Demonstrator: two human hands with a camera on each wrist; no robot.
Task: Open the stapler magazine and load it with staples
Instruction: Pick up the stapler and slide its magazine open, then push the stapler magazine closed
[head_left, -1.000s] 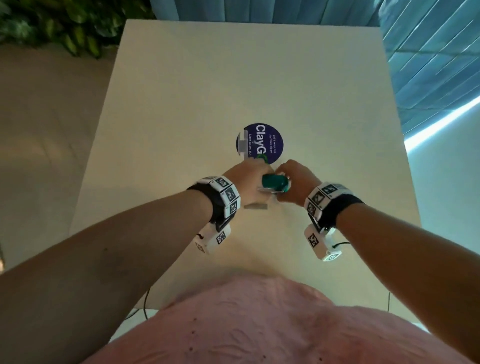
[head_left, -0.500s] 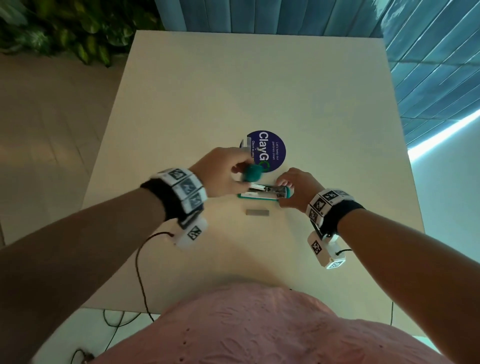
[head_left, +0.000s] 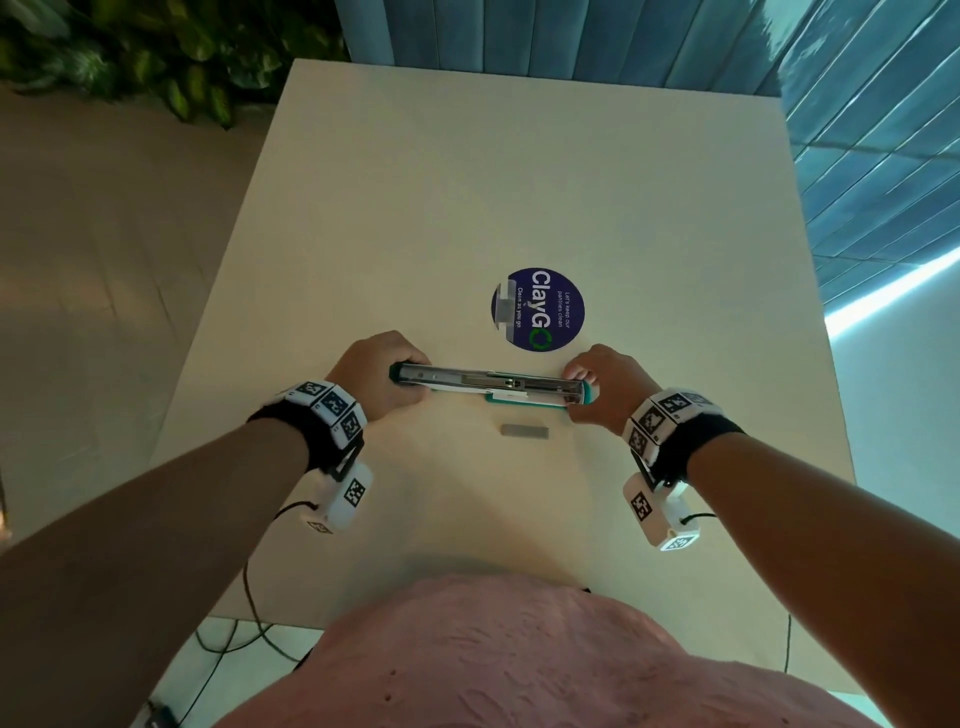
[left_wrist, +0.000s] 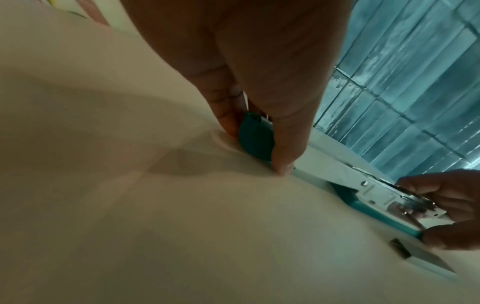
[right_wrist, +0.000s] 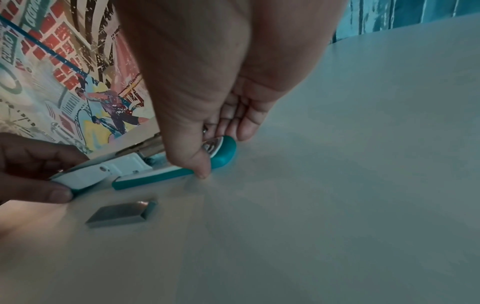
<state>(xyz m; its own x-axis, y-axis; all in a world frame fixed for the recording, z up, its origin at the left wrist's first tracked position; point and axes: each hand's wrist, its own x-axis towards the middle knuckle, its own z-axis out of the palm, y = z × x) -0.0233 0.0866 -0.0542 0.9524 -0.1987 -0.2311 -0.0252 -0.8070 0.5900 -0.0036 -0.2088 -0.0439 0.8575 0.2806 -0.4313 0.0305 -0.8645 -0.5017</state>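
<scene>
A teal and white stapler (head_left: 488, 385) lies unfolded flat on the cream table (head_left: 467, 182), its metal magazine facing up. My left hand (head_left: 410, 382) pinches the teal cover end (left_wrist: 255, 139) on the left, fingertips down on the table. The base and magazine front on the right are pinched by my right hand (head_left: 576, 387), thumb on the near side of the teal base (right_wrist: 223, 154). A grey strip of staples (head_left: 524, 430) lies loose on the table just in front of the stapler, seen too in both wrist views (right_wrist: 122, 214) (left_wrist: 400, 250).
A round blue sticker (head_left: 537, 309) sits on the table just behind the stapler, with a small pale piece (head_left: 505, 306) on its left edge. Blue curtain runs behind and to the right of the table. Plants stand at the far left.
My left hand has swung the stapler's cover over to the left, and the stapler now lies flat and fully unfolded. My right hand has stayed on the base end.
</scene>
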